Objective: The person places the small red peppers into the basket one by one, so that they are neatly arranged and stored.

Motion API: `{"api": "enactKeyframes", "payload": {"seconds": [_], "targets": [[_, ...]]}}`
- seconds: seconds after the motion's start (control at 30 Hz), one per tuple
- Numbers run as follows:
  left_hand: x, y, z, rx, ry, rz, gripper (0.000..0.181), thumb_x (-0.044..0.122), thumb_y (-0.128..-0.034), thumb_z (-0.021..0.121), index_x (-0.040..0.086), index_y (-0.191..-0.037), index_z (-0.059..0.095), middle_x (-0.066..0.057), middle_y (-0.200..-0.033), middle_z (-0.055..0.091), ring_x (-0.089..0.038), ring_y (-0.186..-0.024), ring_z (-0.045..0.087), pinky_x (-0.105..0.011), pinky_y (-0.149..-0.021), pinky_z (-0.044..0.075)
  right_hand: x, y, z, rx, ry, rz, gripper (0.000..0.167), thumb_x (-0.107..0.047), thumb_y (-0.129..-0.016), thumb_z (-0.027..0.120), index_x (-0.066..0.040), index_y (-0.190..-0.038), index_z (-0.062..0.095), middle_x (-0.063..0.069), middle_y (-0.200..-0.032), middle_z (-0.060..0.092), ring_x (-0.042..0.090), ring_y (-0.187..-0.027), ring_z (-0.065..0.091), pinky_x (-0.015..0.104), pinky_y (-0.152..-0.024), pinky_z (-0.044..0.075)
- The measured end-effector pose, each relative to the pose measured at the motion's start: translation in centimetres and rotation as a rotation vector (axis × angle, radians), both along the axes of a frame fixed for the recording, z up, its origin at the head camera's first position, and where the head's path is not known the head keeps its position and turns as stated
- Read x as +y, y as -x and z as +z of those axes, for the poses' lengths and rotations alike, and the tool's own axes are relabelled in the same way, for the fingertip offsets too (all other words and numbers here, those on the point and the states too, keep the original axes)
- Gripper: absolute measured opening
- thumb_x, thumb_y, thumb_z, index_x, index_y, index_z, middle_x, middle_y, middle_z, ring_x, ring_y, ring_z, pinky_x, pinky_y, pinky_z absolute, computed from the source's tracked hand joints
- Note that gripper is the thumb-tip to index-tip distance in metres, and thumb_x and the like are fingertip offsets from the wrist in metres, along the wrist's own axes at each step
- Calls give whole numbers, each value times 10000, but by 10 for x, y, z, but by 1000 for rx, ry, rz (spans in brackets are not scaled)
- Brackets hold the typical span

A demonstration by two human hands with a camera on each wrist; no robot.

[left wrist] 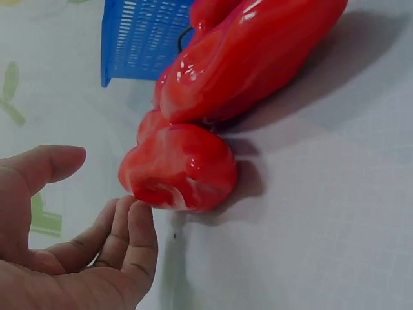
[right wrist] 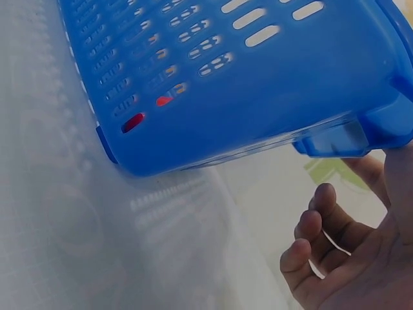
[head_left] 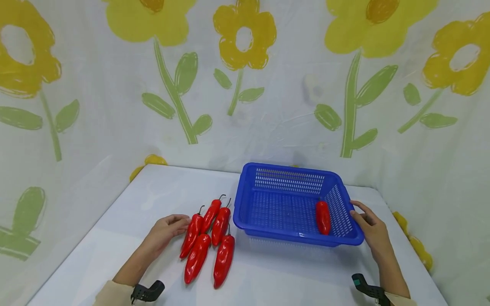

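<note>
Left hand (head_left: 164,231), loosely spread, touches pepper (head_left: 192,235); right hand (head_left: 371,231) grips basket (head_left: 291,169).

We can't read any words, labels, brands, numbers or signs in any of our three views.
</note>
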State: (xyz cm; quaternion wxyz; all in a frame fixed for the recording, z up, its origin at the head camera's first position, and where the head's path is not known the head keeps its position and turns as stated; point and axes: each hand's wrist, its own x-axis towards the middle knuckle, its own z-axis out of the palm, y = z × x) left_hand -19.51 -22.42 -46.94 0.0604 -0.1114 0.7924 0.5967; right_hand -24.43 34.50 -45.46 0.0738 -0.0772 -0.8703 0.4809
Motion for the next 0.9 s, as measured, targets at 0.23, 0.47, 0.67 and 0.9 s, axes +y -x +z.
{"api": "enactKeyframes", "payload": {"seconds": [0.23, 0.47, 0.67, 0.9], "targets": [[-4, -2, 1, -45, -1, -37, 501, 274, -985, 644, -107, -1298, 557, -202, -1211, 655, -296, -1055, 671, -437, -956, 535, -1, 0, 0, 5, 2, -2, 618, -529, -984, 560, -207, -1504, 469, 28, -998, 594, 116, -804, 575, 190, -662, 502], [-5, -1, 2, -90, -5, -100, 480, 249, -946, 702, -117, -1239, 601, -164, -1132, 690, -285, -1017, 693, -416, -902, 564, 0, -1, 1, 9, 7, -8, 605, -537, -983, 556, -232, -1500, 476, 22, -996, 589, 119, -810, 580, 190, -668, 506], [0, 7, 3, -113, 184, -120, 487, 311, -866, 786, -68, -1146, 664, -82, -986, 704, -218, -866, 698, -416, -841, 592, 0, -1, 1, -7, 14, -24, 605, -540, -979, 561, -249, -1502, 473, 37, -1011, 582, 118, -810, 576, 183, -671, 505], [3, 8, 3, -118, 252, -98, 421, 289, -835, 811, -27, -1088, 693, -66, -925, 696, -191, -802, 661, -394, -761, 597, -2, 0, 1, 2, 21, -14, 616, -537, -981, 557, -223, -1504, 469, 44, -1015, 582, 125, -825, 573, 186, -675, 508]]}}
